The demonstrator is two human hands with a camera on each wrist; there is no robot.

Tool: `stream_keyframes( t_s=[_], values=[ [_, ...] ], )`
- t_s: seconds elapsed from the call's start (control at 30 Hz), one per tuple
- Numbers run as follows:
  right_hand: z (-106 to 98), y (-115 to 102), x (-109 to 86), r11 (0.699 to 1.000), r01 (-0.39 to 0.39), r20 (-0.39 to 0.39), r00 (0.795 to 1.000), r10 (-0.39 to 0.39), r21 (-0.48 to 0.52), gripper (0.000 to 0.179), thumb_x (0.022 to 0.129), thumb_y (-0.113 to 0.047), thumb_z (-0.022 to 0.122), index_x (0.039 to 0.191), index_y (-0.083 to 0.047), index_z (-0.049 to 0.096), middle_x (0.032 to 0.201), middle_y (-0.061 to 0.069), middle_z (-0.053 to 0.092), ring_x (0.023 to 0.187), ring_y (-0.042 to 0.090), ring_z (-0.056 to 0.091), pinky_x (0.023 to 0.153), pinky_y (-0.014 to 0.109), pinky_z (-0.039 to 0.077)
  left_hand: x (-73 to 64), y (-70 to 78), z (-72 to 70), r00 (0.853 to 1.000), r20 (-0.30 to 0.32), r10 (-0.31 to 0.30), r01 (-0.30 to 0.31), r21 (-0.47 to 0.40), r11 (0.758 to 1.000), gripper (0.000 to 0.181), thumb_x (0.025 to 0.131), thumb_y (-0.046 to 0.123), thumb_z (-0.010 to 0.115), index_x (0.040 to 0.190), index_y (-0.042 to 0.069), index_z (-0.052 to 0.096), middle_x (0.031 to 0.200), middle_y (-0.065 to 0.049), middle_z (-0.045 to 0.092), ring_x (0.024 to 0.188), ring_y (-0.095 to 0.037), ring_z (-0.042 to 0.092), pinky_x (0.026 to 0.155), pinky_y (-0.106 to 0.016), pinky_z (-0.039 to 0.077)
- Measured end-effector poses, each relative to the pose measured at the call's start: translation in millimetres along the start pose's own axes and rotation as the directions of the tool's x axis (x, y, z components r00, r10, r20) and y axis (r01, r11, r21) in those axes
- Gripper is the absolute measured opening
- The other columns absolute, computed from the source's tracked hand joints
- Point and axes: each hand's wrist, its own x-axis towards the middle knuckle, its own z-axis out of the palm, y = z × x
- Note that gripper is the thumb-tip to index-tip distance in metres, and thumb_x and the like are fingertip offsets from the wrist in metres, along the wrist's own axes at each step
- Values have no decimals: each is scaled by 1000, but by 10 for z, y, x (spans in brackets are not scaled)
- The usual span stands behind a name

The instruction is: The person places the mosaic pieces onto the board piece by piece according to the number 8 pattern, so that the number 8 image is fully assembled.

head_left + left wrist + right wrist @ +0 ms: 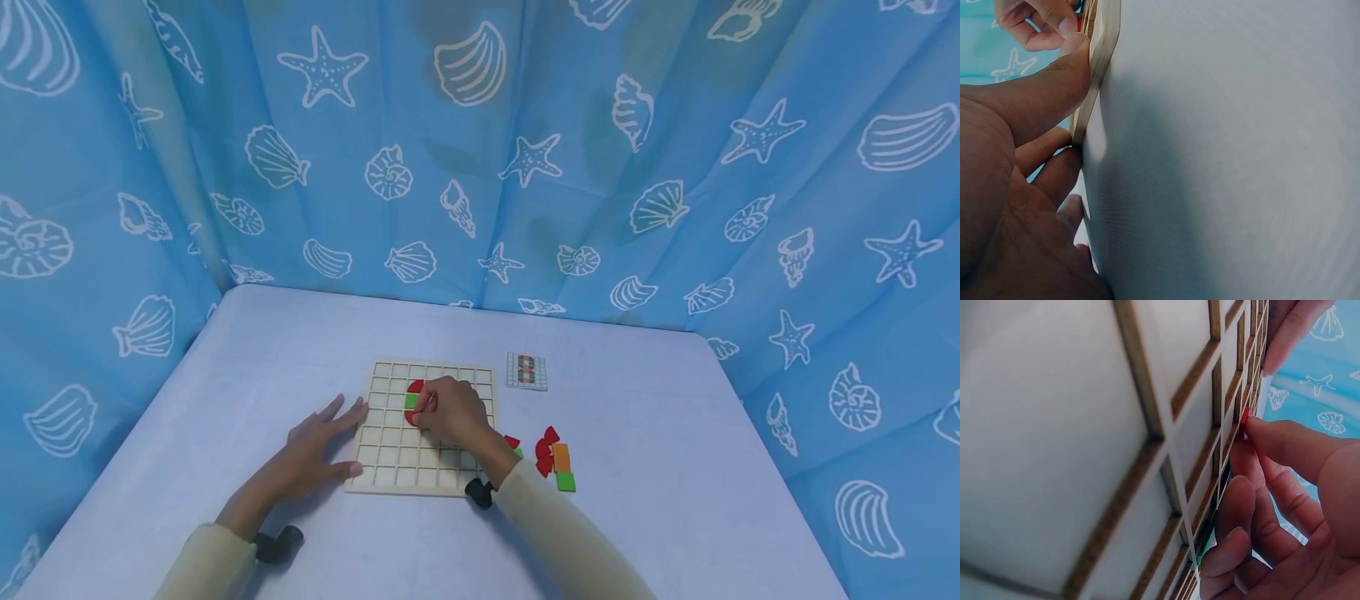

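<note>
A pale wooden grid board [386,477] lies on the white table. My left hand [311,454] has its fingers spread, with the fingertips and thumb touching the board's left edge. Over the board's middle, my right hand [453,412] pinches a small red curved-edged piece [1244,423] between thumb and finger, down at the grid. Just above that piece in the head view sit a green square tile [412,402] and another red curved piece [415,387]. The right hand hides some cells and whatever may lie in them.
Right of the board lies a loose group of red pieces [543,450], orange tiles [561,457] and a green tile [566,482]. The right forearm partly covers more pieces. A small pattern card [527,372] lies beyond the board's upper right corner. Blue shell-print curtains [465,167] surround the table.
</note>
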Motion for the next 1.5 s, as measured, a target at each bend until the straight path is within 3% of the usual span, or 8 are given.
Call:
stream_keyframes(
  t_s=[0.13,0.3,0.53,0.9,1.2,1.5],
  values=[
    [-14,42,-31,999,11,6,1000,-11,30,17,87,-19,88,83,-24,72,74,-8,66,71,11,60,60,27,46,0,2,15,1000,2,1,-1,-3,1000,97,88,37,86,167,20,34,176,-17,26,164,-49,12,126,-79,11],
    [-81,166,-93,989,49,-2,999,-50,140,14,86,-16,89,87,-21,75,76,-6,67,75,11,62,63,27,49,4,19,14,1000,7,-8,8,-10,1000,98,87,39,86,168,20,33,177,-19,22,164,-49,12,126,-78,10],
    [-276,375,-218,966,52,-16,999,-49,252,14,89,-17,87,99,-17,77,87,-2,69,81,17,63,70,29,55,3,58,6,1000,-7,-12,12,4,1000,98,88,37,86,168,21,32,177,-19,21,164,-49,13,126,-77,11],
    [-562,825,-462,967,-60,-93,992,85,249,16,90,-17,87,102,-19,76,87,-3,73,73,20,61,63,29,55,-2,41,14,1000,-5,-19,20,22,1000,98,87,38,86,168,21,33,177,-21,22,163,-51,14,125,-79,13],
    [-764,1155,-705,953,-195,-156,959,235,232,25,85,-15,90,105,-21,75,94,0,74,76,21,64,64,27,59,-20,39,5,1000,-9,-19,19,25,1000,99,87,39,86,168,20,32,176,-23,21,162,-53,16,124,-80,15],
    [-914,1433,-921,944,-261,-184,937,298,202,32,82,-16,93,109,-17,76,99,5,72,84,20,63,67,27,60,-16,42,3,1000,3,-20,20,20,1000,98,87,41,85,168,20,33,176,-24,21,162,-53,15,124,-80,15]
  ],
)
